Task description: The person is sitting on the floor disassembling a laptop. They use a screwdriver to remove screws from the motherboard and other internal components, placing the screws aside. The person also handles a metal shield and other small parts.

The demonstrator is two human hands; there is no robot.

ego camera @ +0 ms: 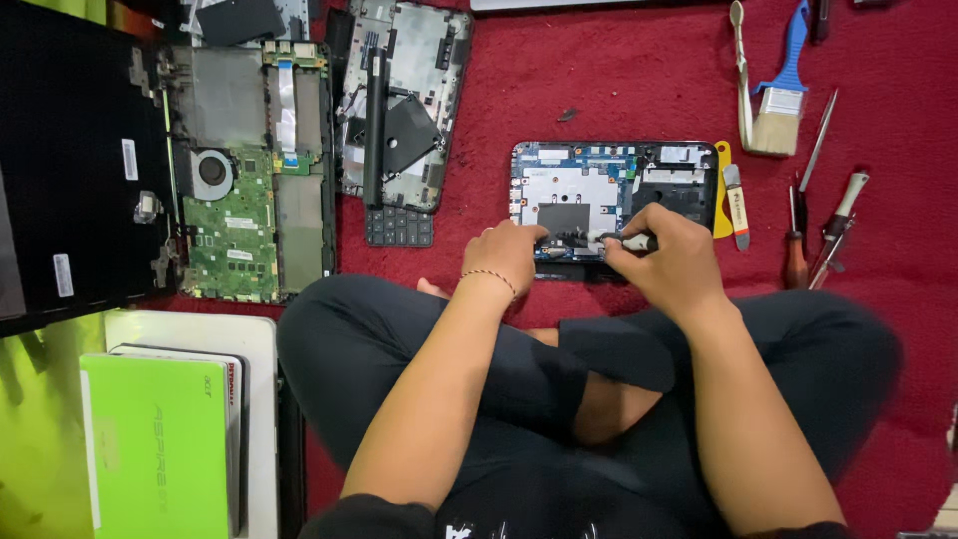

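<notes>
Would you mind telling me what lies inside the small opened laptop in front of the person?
Inside the small opened laptop a blue circuit board and a silver plate show. Its near edge is covered by the left hand and the right hand, which grips a screwdriver.

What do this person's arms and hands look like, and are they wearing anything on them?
Both forearms are bare, with no sleeves reaching them. The left hand has a thin beaded bracelet around its wrist. The right hand wears no glove, ring or watch that shows.
</notes>
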